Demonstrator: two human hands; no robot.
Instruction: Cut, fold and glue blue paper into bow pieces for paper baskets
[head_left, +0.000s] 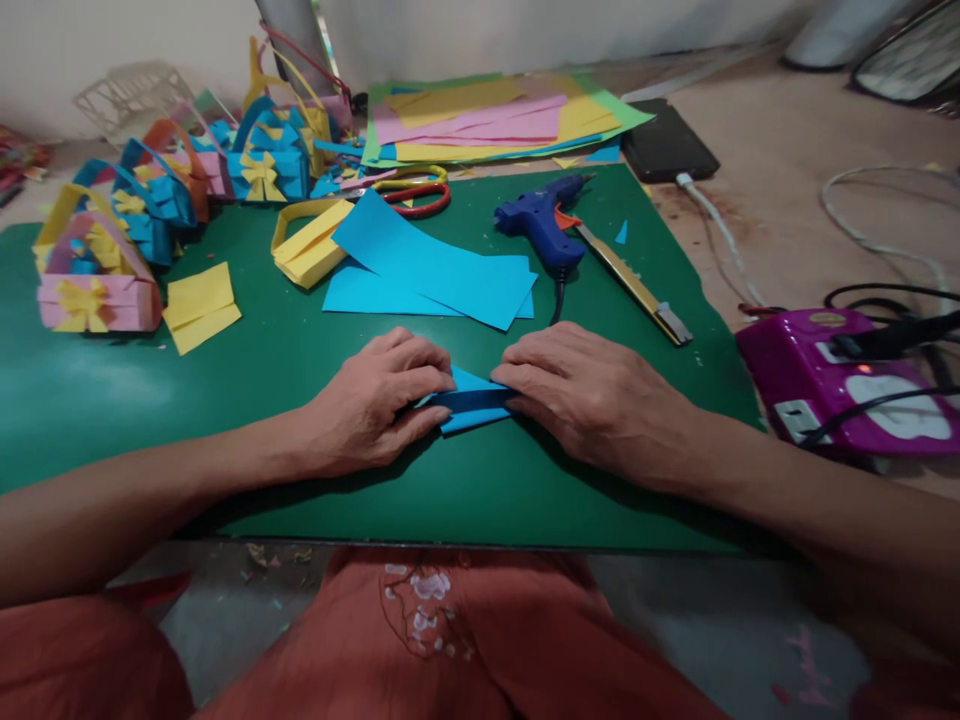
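Note:
A small piece of blue paper (474, 402), partly folded over, lies low over the green board between my hands. My left hand (382, 400) pinches its left end between thumb and fingers. At the other end my right hand (592, 400) closes on the paper in the same way. The fingers cover both ends of the fold. Just beyond my hands lie flat blue paper sheets (442, 270), overlapping one another. A folded yellow paper basket (311, 243) touches their left side.
A blue glue gun (544, 225) and a yellow cutter knife (637, 285) lie right of the sheets. Finished paper baskets (101, 300) crowd the left. Scissors (420, 190), coloured paper (480, 120), a black phone (667, 140) and a purple power strip (847, 380) surround the green board (300, 510).

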